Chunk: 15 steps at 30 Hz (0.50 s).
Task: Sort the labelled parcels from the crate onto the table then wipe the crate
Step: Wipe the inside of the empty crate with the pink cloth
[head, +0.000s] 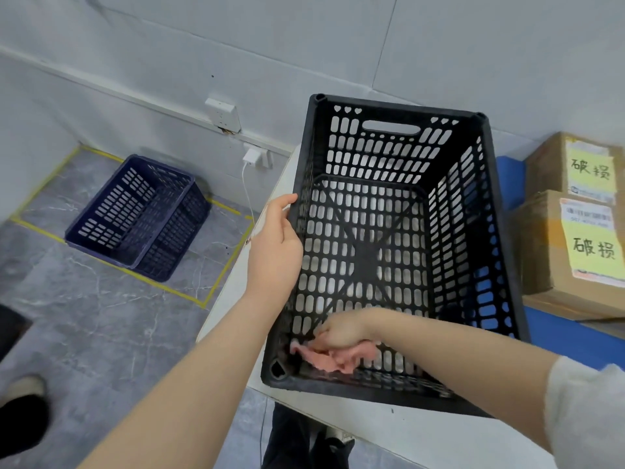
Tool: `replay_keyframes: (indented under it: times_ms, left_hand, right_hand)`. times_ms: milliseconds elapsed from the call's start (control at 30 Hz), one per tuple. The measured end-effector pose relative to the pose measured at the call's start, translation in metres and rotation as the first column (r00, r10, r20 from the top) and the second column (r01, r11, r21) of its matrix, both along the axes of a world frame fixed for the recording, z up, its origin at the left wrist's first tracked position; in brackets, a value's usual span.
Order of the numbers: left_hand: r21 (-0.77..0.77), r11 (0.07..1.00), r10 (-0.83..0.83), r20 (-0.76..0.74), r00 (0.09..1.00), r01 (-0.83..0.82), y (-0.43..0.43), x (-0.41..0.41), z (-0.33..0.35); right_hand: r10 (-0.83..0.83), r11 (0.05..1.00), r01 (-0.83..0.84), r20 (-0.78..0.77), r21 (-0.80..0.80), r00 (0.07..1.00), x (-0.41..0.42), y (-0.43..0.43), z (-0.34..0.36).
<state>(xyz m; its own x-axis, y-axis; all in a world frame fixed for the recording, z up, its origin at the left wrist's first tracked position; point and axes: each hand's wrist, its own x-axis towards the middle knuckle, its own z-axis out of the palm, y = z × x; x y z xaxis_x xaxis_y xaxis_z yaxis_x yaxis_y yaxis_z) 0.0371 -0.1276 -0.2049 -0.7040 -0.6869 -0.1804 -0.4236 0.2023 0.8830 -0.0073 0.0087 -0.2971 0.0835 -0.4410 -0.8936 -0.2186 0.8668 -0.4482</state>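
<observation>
A black slotted crate [500,211] stands on the white table [399,431], with nothing inside but a cloth. My left hand [275,242] grips the crate's left rim, thumb over the top edge. My right hand [341,331] reaches down inside the near left corner and holds a crumpled pink cloth [334,358] against the crate's floor. Two cardboard parcels sit on the table to the right of the crate, the far one [554,164] and the near one [541,252], each with a yellow handwritten label.
A dark blue crate [135,214] rests on the grey floor at the left, inside a square of yellow tape. A white charger and cable [252,157] hang from a wall socket beside the table. A blue mat [575,333] lies under the parcels.
</observation>
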Motion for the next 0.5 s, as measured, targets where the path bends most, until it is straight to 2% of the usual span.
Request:
replay_keyframes:
  times_ms: [67, 133, 200, 267, 300, 367, 433, 500]
  left_hand:
    - [-0.065, 0.998, -0.018, 0.020, 1.000, 0.020, 0.002, 0.001, 0.001]
    - [-0.217, 0.972, -0.067, 0.134, 0.989, 0.095, 0.004, 0.000, 0.005]
    - [-0.363, 0.918, -0.061, 0.265, 0.962, 0.158, 0.000, -0.013, 0.013]
    - [-0.444, 0.876, -0.062, 0.286, 0.956, 0.189, -0.011, -0.034, 0.018]
    - [-0.458, 0.860, -0.106, 0.269, 0.957, 0.224, -0.018, -0.047, 0.018]
    - [-0.459, 0.822, -0.220, 0.287, 0.932, 0.336, -0.033, -0.073, 0.011]
    - [-0.413, 0.807, -0.291, 0.344, 0.893, 0.422, -0.042, -0.090, 0.002]
    - [-0.384, 0.824, -0.289, 0.348, 0.892, 0.417, -0.044, -0.097, -0.006]
  right_hand:
    - [-0.120, 0.991, 0.130, 0.184, -0.044, 0.976, -0.030, -0.002, 0.007]
    - [-0.273, 0.931, 0.314, 0.217, -0.185, 0.937, -0.071, -0.004, 0.019]
    - [-0.552, 0.762, 0.616, 0.299, -0.197, 0.778, -0.108, -0.014, 0.039]
    - [-0.707, 0.557, 0.778, 0.326, -0.290, 0.628, -0.137, -0.033, 0.052]
    - [-0.757, 0.495, 0.787, 0.262, -0.367, 0.598, -0.148, -0.045, 0.056]
    - [-0.817, 0.507, 0.669, -0.056, -0.543, 0.574, -0.159, -0.068, 0.059]
    - [-0.742, 0.653, 0.453, -0.395, -0.607, 0.541, -0.170, -0.090, 0.045]
    - [-0.659, 0.745, 0.318, -0.572, -0.586, 0.489, -0.180, -0.107, 0.024]
